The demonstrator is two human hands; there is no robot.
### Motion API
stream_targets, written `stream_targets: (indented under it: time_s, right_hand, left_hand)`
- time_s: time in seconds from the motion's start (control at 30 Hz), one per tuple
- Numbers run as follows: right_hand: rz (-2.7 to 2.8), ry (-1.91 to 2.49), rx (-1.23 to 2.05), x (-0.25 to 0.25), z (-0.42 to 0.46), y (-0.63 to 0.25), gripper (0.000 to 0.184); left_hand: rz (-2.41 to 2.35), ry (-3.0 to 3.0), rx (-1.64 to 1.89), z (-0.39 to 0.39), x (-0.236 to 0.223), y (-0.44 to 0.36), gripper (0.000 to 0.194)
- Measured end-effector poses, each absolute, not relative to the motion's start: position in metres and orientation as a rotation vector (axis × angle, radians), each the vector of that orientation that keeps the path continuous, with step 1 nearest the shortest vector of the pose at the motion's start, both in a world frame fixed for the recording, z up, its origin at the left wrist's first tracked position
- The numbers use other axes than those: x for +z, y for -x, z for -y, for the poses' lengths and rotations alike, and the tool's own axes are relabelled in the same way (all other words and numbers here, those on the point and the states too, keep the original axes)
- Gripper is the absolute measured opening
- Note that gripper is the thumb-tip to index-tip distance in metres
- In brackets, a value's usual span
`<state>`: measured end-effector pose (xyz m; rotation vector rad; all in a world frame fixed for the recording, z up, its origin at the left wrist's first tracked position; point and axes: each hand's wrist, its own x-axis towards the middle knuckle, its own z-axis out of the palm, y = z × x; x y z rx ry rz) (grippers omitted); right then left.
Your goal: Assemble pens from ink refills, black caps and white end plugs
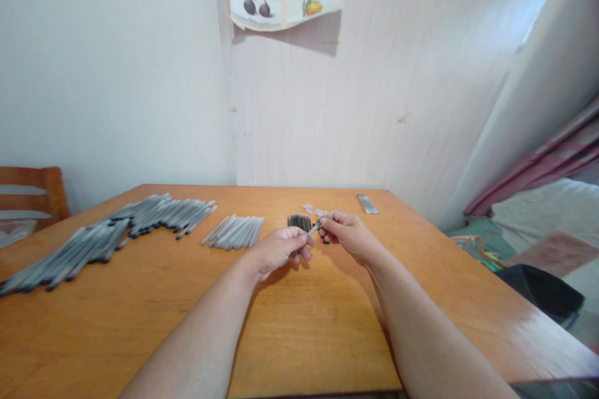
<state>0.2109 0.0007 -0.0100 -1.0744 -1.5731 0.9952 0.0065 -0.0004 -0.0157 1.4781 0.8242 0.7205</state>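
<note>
Above the middle of the table, my left hand [283, 248] is closed around a slim whitish pen barrel [314, 230] that points up and to the right. My right hand [345, 232] pinches at the barrel's upper end, where a small dark part shows between the fingertips. Just behind the hands lies a bundle of thin dark refills or rods [299, 221], partly hidden. Small clear pieces [312, 209] are beside it, and a few small black bits lie under my right hand. To the left is a row of pale translucent barrels [236, 232].
Large piles of grey pens with black ends [93, 246] spread over the table's left side. A small neat set of pens [367, 203] rests at the back right of the wooden table [299, 336]. A chair [53, 193] stands left; a black bin [540, 290] is on the right.
</note>
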Motion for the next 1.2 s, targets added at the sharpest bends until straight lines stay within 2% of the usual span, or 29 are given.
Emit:
stream_targets:
  time_s: [0.37,0.67,1.2]
  right_hand:
    - [1.518,1.073,1.020,-0.0083,0.0011,-0.2057,0.032]
    - [1.349,1.048,1.064,-0.0070,-0.0004,-0.2080,0.034]
    - [1.335,1.099,1.070,-0.0027,0.0028,-0.2063,0.029]
  left_hand:
    - [-0.894,-1.558,0.776,-0.0004,-0.0177,-0.0090,0.029]
    - [-0.839,-1.462,0.703,0.0025,-0.0130,-0.0043,0.051]
    - [-0.884,-1.511,0.745,0.0001,-0.0163,-0.0056,0.039]
